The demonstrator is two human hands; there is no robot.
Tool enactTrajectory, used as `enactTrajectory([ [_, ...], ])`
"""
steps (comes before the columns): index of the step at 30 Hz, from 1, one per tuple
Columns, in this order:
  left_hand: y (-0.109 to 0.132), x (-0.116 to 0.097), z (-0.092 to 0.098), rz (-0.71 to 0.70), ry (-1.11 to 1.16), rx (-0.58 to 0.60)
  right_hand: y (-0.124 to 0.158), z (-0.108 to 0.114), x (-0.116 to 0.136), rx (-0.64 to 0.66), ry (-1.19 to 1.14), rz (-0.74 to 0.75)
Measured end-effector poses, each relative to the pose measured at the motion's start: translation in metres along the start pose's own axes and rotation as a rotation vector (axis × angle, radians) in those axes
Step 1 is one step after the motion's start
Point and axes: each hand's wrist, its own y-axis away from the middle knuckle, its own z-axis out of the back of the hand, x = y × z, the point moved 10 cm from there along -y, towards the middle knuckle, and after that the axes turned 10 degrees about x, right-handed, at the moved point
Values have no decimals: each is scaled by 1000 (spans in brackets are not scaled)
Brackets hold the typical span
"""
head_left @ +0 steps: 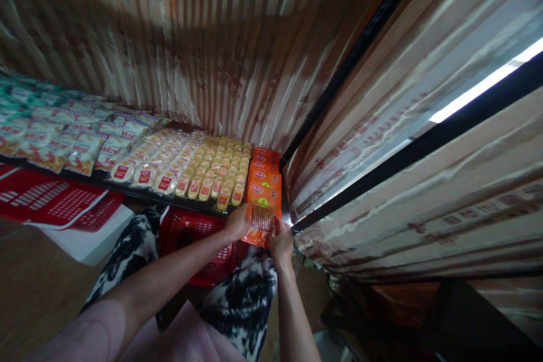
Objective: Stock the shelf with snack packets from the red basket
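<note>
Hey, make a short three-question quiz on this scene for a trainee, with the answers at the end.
1. How many hands hold the orange plastic packet with a see-through window?
2. True or false: in this view, small yellow wrapped packets lie in rows on the dark shelf, left of the orange packet.
3. What shows below the shelf, between the legs in black-and-white patterned trousers?
A) a blue metal pail
B) a red slotted plastic basket
C) a green cardboard box

Key: 1. Two, the left hand and right hand. 2. True. 3. B.
</note>
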Motion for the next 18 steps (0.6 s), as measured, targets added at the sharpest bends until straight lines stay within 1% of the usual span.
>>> enactTrajectory([
  [2,1,-3,-2,-25,-77,-1,-2,1,1,7,24,2],
  [5,1,-8,-6,-60,-142,9,-6,3,8,20,70,43],
  [11,-4,-13,-5,-80,-180,7,-15,9,18,-40,50,134],
  [18,-10,-14,-4,-66,-219,6,-27,7,15,-55,26,172],
])
